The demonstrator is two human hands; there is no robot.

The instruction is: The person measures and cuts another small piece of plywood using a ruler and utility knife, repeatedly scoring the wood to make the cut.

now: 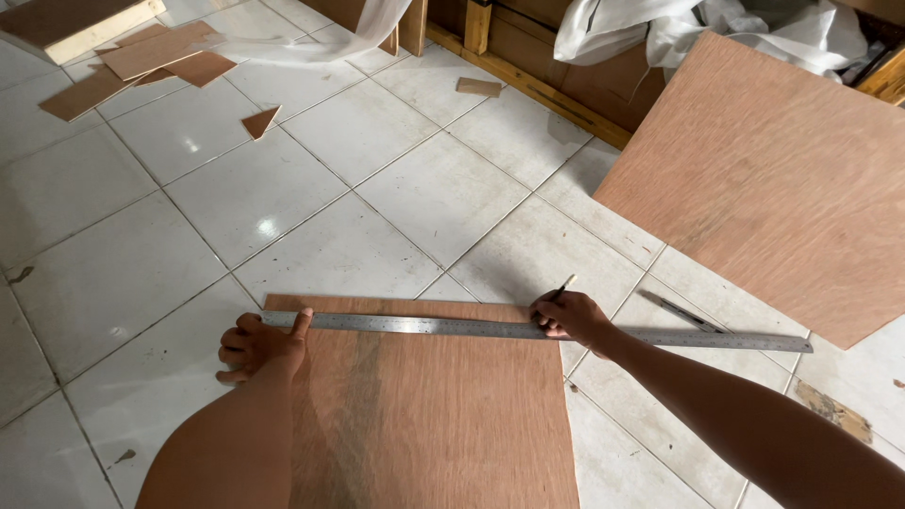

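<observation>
Down on the white tiled floor [377, 179], a plywood sheet [434, 415] lies flat in front of the person, its far edge running left to right. Long steel ruler [528, 330] lies across that far edge, its left end on the board, its right end sticking out well past the board's right side over bare tile.

Left hand [259, 347]: fingers curled loosely at the board's left corner, thumb stretched up and pressing on the ruler's left end. Not gripping anything, just pinning the ruler down.

Right hand [570, 316]: fingers pinched together around a pencil [563, 287], pale end poking up and away. Tip is hidden behind the fingers, looks like it meets the board at the ruler's far edge, but hard to be sure. Heel of the hand rests over the ruler.

A second, larger plywood panel [773, 179] lies at the upper right, apart from the first sheet. A thin dark tool [681, 312] lies on the tile just beyond the ruler's right part; kind unclear. Plywood offcuts [151, 61] are scattered at the upper left, one small triangular scrap [260, 122] nearer. White plastic sheeting [679, 28] is bunched over wooden framing at the top.
</observation>
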